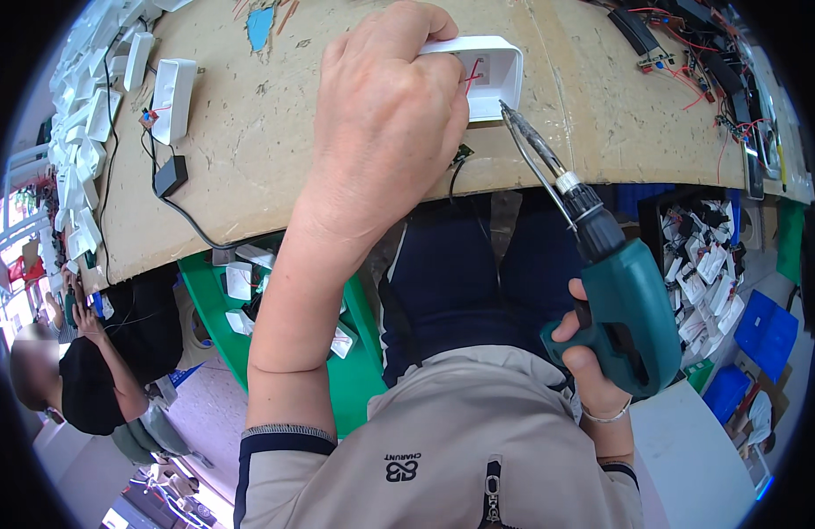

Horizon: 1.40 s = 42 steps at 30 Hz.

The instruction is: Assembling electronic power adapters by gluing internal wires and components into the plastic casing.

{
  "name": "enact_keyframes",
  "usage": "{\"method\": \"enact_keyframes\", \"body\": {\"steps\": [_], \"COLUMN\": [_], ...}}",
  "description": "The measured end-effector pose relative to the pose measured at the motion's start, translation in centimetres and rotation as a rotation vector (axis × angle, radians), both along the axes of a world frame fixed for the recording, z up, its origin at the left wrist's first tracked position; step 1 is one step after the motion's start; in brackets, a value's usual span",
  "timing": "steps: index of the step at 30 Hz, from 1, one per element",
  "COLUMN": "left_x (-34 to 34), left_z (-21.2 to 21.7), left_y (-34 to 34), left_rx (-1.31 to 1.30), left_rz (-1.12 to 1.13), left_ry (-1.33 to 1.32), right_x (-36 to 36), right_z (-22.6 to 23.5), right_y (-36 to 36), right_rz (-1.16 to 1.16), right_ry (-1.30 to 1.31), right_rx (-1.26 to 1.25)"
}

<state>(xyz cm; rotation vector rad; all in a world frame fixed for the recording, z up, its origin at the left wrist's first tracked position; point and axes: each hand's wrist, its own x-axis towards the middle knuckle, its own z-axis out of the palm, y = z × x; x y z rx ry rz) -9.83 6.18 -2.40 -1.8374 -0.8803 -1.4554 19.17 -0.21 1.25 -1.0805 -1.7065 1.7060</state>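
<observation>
My left hand (385, 110) is closed on the left side of a small open white plastic housing (510, 75) at the table's front part. Red wires (471, 78) run inside the housing to metal contacts, partly covered by my fingers. My right hand (588, 361) is wrapped round the grip of a green soldering gun (641, 273). Its dark tip (532, 132) and the thin metal feed tube beside it point up and left, ending by the housing's lower right corner. I cannot tell whether the tip touches the plastic. A small circuit board (461, 156) lies just below my left hand.
A white housing (172, 101) with a wired board and a black adapter (170, 176) lie left, near a pile of white housings (77, 159). Black modules and red wires (689, 62) lie far right. Below are a green bin (363, 388) and a crate of parts. A co-worker (99, 370) sits left.
</observation>
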Motion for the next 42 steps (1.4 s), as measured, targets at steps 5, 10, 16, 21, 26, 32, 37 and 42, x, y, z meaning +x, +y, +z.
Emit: {"method": "enact_keyframes", "body": {"steps": [5, 10, 16, 21, 26, 32, 37, 42], "left_x": [0.1, 0.2, 2.9, 0.5, 0.8, 0.7, 0.8, 0.8], "left_z": [0.1, 0.1, 4.7, 0.2, 0.2, 0.0, -0.2, -0.2], "left_y": [-0.2, -0.4, -3.8, -0.6, -0.5, -0.5, -0.3, -0.4], "left_rx": [-0.01, -0.02, -0.903, -0.017, -0.007, -0.014, 0.032, 0.036], "left_rz": [0.001, 0.019, 0.505, 0.053, 0.078, 0.073, 0.113, 0.121], "left_ry": [0.004, -0.005, 0.07, -0.02, -0.02, -0.026, -0.035, -0.029], "right_x": [-1.1, -2.3, -2.6, -3.3, -3.4, -3.6, -3.3, -4.0], "right_z": [0.4, 0.4, 0.2, 0.6, 0.5, 0.5, 0.5, 1.6], "right_y": [0.0, 0.1, 0.5, 0.3, 0.4, 0.3, 0.0, 0.1], "right_rz": [-0.022, -0.048, -0.034, -0.042, -0.037, -0.078, -0.084, -0.108], "right_ry": [0.012, 0.025, 0.044, 0.028, 0.014, -0.011, -0.051, -0.064], "right_rx": [-0.043, -0.037, -0.005, -0.052, -0.042, -0.006, 0.047, -0.001]}}
